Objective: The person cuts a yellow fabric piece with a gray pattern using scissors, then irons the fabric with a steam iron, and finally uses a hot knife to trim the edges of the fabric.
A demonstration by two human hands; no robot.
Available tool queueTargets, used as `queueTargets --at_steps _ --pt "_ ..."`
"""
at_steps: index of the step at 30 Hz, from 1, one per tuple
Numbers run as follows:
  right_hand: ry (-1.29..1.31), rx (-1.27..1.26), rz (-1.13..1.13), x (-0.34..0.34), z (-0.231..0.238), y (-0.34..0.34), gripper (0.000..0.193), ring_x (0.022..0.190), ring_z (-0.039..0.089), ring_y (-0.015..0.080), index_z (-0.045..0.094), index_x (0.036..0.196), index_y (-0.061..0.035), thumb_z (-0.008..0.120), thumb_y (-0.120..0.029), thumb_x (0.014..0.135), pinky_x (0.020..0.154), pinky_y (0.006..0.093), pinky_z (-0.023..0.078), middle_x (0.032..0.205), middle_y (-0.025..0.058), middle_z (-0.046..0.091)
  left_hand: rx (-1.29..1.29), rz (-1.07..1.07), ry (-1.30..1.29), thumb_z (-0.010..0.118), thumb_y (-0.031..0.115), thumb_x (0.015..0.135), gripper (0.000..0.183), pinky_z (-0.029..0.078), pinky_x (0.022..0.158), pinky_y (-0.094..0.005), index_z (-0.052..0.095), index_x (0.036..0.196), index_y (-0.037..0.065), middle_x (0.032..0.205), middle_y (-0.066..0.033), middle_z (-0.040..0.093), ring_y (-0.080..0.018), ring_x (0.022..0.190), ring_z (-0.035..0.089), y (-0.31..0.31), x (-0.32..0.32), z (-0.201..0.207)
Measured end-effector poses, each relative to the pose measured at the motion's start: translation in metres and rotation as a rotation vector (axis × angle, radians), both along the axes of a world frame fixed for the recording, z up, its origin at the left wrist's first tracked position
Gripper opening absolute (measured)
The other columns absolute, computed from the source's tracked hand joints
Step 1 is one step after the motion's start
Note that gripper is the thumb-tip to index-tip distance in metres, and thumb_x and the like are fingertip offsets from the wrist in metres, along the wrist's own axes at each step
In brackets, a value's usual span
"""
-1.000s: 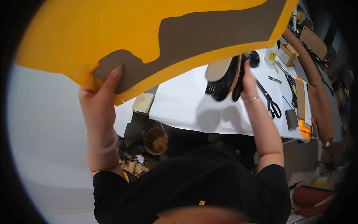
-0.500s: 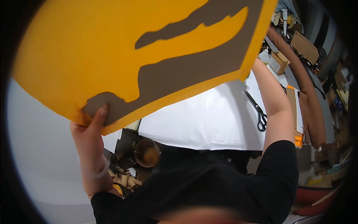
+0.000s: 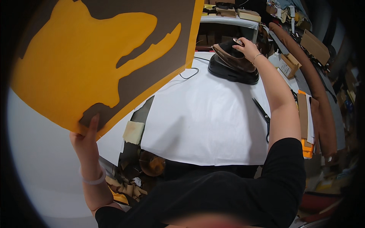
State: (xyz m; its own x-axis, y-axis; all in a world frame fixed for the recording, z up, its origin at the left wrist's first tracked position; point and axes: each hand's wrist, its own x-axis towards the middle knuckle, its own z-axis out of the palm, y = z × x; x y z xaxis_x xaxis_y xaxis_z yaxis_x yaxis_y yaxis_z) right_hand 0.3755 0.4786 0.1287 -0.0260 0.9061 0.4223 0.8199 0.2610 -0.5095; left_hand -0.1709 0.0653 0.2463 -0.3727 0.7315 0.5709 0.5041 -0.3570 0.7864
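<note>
In my left hand is the lower corner of a large flat sheet, dark yellow with brown shapes and a yellow border. My thumb presses on its face; the fingers behind it are hidden. The sheet stands tilted up on the left and runs past the top of the picture. Stretched out to the far side of the table, my right hand is closed on the handle of an iron. The iron leans on a black base, its front end raised. Black-handled scissors lie beside my right forearm.
A white cloth covers the table. A thin black cord loops near the sheet's edge. A pale square block lies left of the cloth. At the right are a cardboard box, a white bottle and a long brown roll.
The sheet has swung left and away, uncovering the iron, its base and the cord. My right hand, hidden behind the sheet before, now shows on the iron's handle.
</note>
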Motion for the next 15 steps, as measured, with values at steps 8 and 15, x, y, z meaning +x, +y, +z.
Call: queueTargets --at_steps 8,15 --pt "-0.096 -0.169 0.042 0.011 0.005 0.001 0.053 0.106 0.071 0.0332 0.069 0.125 -0.0025 0.076 -0.048 0.099 0.092 0.0407 0.053 0.111 0.0186 0.075 0.002 -0.066 -0.026 0.077 0.003 0.099 0.028 0.053 0.100 -0.0301 0.068 0.125 -0.004 0.123 -0.0072 0.072 -0.0154 0.110 0.067 0.022 -0.004 -0.004" --pt "0.938 -0.198 0.971 -0.078 0.042 -0.131 0.090 0.139 0.059 0.0224 0.042 0.162 -0.0064 0.080 -0.053 0.095 0.114 0.0414 0.049 0.159 0.0072 0.053 -0.133 -0.189 -0.112 0.076 0.000 0.097 0.028 0.054 0.096 -0.0285 0.069 0.125 -0.003 0.119 -0.0062 0.074 -0.0148 0.107 0.069 0.028 0.001 0.001"
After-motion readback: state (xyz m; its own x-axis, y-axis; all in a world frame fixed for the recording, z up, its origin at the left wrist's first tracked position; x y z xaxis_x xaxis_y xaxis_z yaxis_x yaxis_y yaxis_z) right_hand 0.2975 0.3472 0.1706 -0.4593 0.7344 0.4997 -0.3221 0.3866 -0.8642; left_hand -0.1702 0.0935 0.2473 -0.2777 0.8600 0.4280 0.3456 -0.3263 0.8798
